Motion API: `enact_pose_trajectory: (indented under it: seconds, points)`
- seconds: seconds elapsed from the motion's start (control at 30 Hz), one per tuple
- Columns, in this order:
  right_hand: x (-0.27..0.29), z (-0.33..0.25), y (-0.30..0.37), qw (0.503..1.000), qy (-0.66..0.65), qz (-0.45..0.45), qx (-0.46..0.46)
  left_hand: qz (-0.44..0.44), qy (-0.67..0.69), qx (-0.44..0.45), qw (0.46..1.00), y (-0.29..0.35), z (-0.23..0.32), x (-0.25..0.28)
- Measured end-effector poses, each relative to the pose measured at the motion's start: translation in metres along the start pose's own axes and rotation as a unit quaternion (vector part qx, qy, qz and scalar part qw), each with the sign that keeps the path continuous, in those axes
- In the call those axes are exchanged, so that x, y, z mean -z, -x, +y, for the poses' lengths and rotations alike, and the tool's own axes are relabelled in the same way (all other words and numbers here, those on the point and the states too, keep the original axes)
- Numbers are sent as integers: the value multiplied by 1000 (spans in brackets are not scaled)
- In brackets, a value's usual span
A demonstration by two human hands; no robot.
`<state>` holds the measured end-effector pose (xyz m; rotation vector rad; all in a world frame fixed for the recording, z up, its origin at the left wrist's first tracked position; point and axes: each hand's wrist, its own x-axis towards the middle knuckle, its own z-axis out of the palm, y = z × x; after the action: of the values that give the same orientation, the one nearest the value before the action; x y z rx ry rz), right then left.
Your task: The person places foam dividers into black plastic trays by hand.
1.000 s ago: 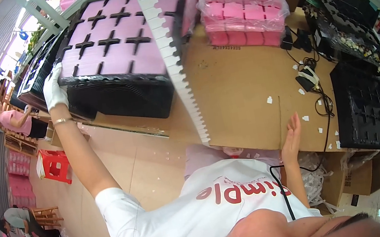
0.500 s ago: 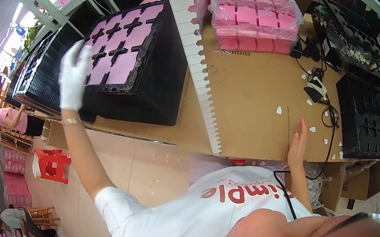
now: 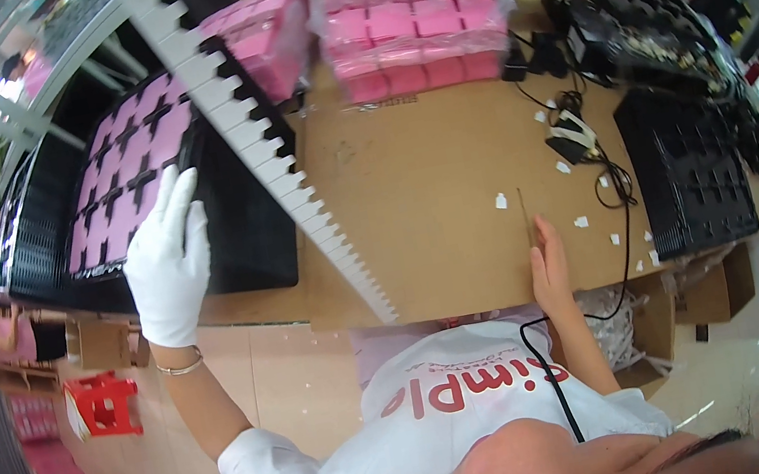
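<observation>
My left hand, in a white glove, hovers at the near right edge of a black tray with pink pieces set between black cross-shaped dividers. Its fingers stretch out with the thumb a little apart, and I see nothing held. Whether the fingertips touch the tray cannot be told. My bare right hand is at the near edge of a cardboard-covered table, fingers straight and seen edge-on. A thin dark line, perhaps a stick or a slit, runs beside its thumb; I cannot make out which.
A white toothed post crosses between tray and table. Plastic-wrapped pink blocks stand at the back. On the right are a black tray, cables and white paper bits. A red stool and a person are left.
The view has shifted, bringing the table leftward in the picture. My left hand has come from over the tray's far left side to its near right edge. My right hand stays near the table edge.
</observation>
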<state>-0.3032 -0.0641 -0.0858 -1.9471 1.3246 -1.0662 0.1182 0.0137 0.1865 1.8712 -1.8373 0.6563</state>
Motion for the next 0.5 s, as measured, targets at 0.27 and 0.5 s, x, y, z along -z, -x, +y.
enact_pose_trajectory:
  seconds: [0.27,0.5]
  points:
    - [52,-11,11,994,-14,110,17,63,-121,-33,990,-6,24,-21]
    - [194,55,40,800,-82,589,-85,141,700,258,651,55,136,-153]
